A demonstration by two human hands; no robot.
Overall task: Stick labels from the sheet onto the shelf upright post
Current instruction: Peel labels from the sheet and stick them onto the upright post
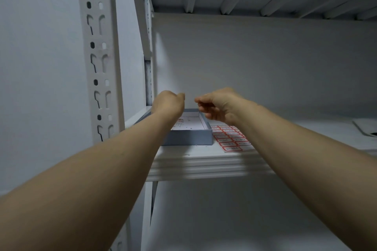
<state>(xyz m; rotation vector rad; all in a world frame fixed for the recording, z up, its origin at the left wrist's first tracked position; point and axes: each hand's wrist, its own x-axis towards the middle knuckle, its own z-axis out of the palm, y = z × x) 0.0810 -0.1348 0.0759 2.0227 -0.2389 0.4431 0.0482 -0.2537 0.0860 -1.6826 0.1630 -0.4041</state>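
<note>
One label sheet (231,138) lies flat on the shelf board (204,161) just under your right hand (218,106), nearer than your left hand (168,102), both with fingers curled, seemingly empty, the upright post (100,57) standing left.

I count two hands of mine, my left hand (167,102) and my right hand (219,106). There is one label sheet (230,138), one shallow blue box (190,135), and one slotted upright post (98,55). The labels are too blurred to count.
</note>
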